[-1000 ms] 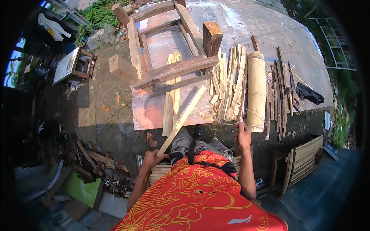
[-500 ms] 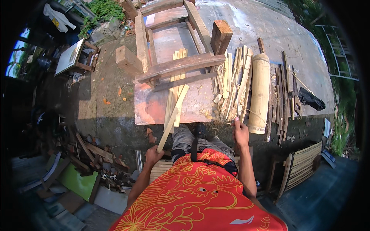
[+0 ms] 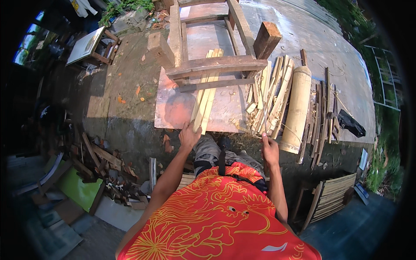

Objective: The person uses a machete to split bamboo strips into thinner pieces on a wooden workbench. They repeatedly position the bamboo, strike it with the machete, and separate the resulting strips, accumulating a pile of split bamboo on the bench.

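Note:
My left hand (image 3: 190,137) is at the near end of a small stack of pale bamboo strips (image 3: 207,102), its fingers closed on the end of one strip. The stack lies on the board, running beneath the crosspiece of a wooden frame (image 3: 219,66). My right hand (image 3: 270,151) is closed on a thin, narrow knife (image 3: 265,118) pointing away from me, its handle hidden in the fist. Just beyond that hand lies a looser pile of split bamboo strips (image 3: 279,93) with shavings. A thick bamboo pole section (image 3: 297,110) lies to its right.
Dark wood sticks (image 3: 320,117), a saw handle (image 3: 332,123) and a black plastic bag (image 3: 350,123) lie along the right of the large board (image 3: 333,56). A small table (image 3: 89,45) stands far left. Scrap wood (image 3: 106,158) fills the lower left; a slatted bamboo piece (image 3: 333,197) stands lower right.
My left hand has moved forward and right, bringing its slanted strip into line with the stack. My right hand stays near the same place. The view has shifted slightly.

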Action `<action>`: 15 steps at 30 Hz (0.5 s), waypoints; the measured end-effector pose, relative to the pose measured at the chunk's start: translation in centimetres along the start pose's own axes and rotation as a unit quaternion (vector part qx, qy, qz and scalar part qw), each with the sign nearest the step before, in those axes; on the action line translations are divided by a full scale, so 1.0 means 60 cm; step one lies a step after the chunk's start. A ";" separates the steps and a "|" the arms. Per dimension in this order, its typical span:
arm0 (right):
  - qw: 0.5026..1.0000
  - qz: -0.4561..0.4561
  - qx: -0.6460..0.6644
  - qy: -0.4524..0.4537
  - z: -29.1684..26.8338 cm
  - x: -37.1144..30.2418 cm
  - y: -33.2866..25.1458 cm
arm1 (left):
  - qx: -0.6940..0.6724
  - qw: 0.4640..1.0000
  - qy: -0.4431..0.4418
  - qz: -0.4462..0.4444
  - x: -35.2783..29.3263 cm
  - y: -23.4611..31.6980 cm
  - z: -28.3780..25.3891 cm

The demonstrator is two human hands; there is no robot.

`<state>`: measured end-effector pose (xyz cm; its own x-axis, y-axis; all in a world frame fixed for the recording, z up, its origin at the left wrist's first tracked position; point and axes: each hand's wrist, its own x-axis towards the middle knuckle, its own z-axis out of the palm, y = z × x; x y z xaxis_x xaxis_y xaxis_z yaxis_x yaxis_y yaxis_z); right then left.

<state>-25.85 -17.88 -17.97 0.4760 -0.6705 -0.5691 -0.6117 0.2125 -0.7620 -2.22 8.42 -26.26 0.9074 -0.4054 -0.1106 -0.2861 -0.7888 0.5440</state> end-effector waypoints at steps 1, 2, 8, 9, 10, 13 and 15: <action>1.000 0.003 -0.006 -0.008 0.002 -0.001 0.000 | 0.004 1.000 0.007 0.003 0.012 0.006 0.007; 1.000 0.014 -0.001 -0.014 0.005 -0.002 0.000 | 0.004 1.000 0.008 0.006 0.025 0.011 0.014; 0.992 -0.029 -0.122 -0.005 0.019 -0.011 0.009 | 0.018 0.998 0.053 0.039 0.087 0.023 0.068; 0.990 -0.042 -0.132 -0.010 0.020 -0.013 0.010 | 0.003 0.996 0.073 0.048 0.091 0.023 0.077; 0.989 -0.039 -0.139 -0.013 0.021 -0.016 0.010 | -0.013 0.996 0.081 0.046 0.093 0.022 0.085; 0.986 -0.059 -0.157 -0.002 0.021 -0.024 0.009 | -0.038 0.991 0.115 0.056 0.096 0.018 0.104; 0.985 -0.066 -0.160 0.001 0.022 -0.029 0.005 | -0.029 0.993 0.110 0.034 0.098 0.018 0.111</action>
<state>-26.05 -15.70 -17.59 0.5638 -0.6781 -0.4715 -0.7125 -0.1108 -0.6928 0.75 2.11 -31.85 0.9338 -0.3410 0.1086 -0.3364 -0.7327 0.5916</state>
